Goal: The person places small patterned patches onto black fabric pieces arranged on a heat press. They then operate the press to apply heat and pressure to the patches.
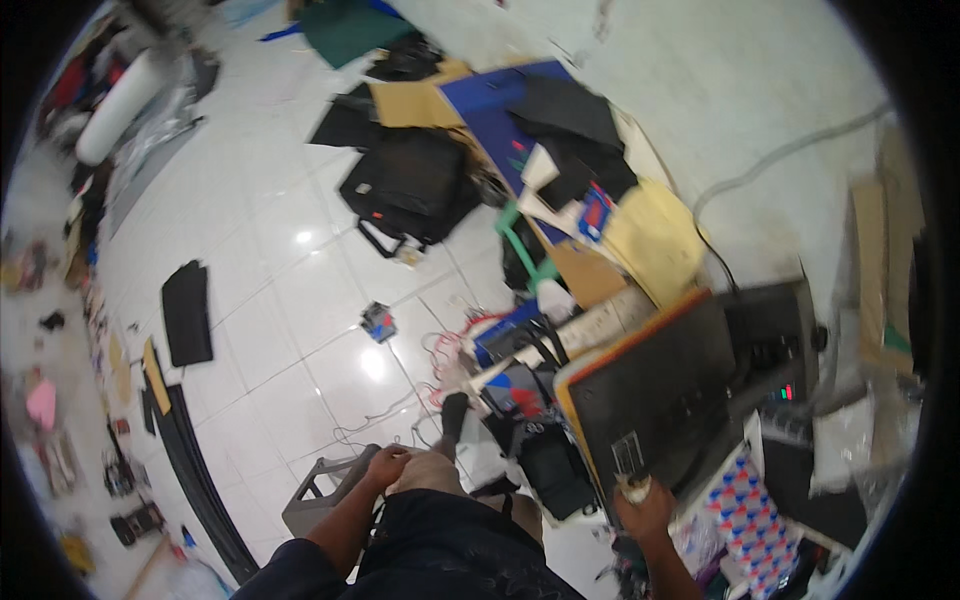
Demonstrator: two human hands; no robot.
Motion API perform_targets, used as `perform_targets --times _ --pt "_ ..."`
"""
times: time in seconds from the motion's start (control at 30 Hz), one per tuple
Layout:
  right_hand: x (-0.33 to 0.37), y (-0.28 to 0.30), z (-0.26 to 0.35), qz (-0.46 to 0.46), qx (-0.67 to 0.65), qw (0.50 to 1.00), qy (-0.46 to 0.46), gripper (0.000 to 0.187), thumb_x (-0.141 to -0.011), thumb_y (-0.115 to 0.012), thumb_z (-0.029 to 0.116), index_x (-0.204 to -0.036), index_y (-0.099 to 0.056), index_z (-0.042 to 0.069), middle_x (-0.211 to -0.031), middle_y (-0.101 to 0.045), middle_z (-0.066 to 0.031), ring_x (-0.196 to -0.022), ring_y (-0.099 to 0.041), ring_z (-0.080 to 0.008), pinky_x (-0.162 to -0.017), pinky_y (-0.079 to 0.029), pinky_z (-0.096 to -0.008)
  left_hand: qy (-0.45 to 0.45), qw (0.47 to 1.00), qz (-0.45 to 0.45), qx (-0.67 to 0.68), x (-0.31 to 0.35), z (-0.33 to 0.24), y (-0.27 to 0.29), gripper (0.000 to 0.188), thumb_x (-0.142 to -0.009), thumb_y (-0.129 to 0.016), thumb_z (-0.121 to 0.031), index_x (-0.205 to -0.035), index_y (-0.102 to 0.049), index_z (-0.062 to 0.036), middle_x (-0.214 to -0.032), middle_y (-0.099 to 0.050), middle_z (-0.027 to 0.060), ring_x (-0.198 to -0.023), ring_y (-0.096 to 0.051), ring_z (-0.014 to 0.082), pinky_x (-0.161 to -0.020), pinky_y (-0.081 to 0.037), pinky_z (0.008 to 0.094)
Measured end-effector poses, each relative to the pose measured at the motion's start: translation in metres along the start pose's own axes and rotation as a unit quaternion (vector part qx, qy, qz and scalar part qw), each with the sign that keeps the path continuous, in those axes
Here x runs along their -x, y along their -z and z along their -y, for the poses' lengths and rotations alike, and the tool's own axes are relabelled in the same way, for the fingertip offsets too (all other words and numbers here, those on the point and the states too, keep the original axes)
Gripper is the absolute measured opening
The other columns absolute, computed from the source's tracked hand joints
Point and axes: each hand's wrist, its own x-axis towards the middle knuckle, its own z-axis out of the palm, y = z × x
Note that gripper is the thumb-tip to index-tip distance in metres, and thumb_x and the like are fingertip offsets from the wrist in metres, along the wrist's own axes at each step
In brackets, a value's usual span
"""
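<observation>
My left hand [388, 466] rests at the beige-clad thigh [428, 474], beside a grey plastic stool [315, 490]; its fingers lie loosely over the cloth with nothing visible in them. My right hand [648, 512] is closed at the near corner of a large dark flat plate [650, 380] with an orange edge, which looks like a heat press. A small pale piece shows at the fingers, but its kind is blurred. Just above it, a light rectangular outline [627, 453] shows against the plate.
Behind the plate stands a control box [786, 392] with a lit display. A black bag [415, 185] and stacked sheets lie ahead on white floor tiles. Red cord [440, 350] trails near my foot. Black rolled material [205, 480] lies at left; patterned sheet [755, 520] at right.
</observation>
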Motion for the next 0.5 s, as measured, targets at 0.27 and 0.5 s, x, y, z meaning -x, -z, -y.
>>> perform_targets --times 0.27,0.5 --pt "0.016 0.016 0.033 0.083 0.025 0.994 -0.068 0.056 -0.080 -0.068 0.046 -0.117 -0.061 0.005 -0.110 -0.063 -0.0239 -0.103 -0.060 -0.0373 -0.088 -0.045 -0.0460 -0.066 0.987 -0.143 0.034 0.026 0.035 0.025 0.040 -0.081 -0.062 -0.039 -0.100 -0.069 -0.0044 -0.103 -0.067 0.0205 -0.099 -0.063 0.0357 -0.090 -0.048 0.0404" --pt "0.029 0.015 0.018 0.015 -0.033 0.973 0.227 0.045 -0.083 -0.067 0.037 -0.110 -0.063 0.001 -0.109 -0.064 -0.0215 -0.098 -0.060 -0.0377 -0.085 -0.047 -0.0445 0.002 0.977 -0.208 0.040 0.084 0.139 0.001 0.043 -0.079 -0.058 -0.038 -0.099 -0.070 -0.0019 -0.102 -0.066 0.0220 -0.099 -0.061 0.0379 -0.089 -0.048 0.0430"
